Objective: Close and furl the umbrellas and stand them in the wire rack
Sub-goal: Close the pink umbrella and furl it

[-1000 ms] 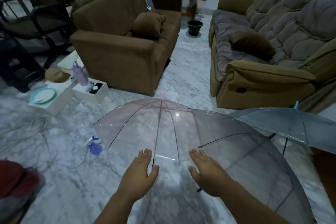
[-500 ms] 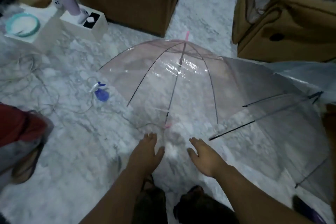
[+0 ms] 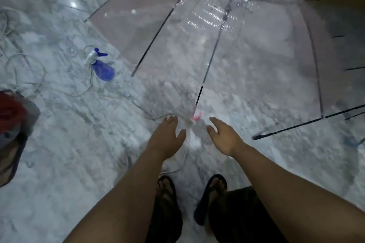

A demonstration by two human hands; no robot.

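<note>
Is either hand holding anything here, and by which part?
Nothing is held. The left hand and right hand are open on either side of the pink umbrella handle.

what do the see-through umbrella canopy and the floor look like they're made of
Pink-tinted transparent umbrella canopy: probably thin glossy plastic film, since the floor shows through it and crinkled glints run near its top. Grey-white veined floor: looks like polished marble or marble-look tile, given the mottled veining and a bright reflection.

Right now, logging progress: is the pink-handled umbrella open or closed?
Open: the pink-handled umbrella lies on the floor, clear canopy spread, ribs fanned.
</note>
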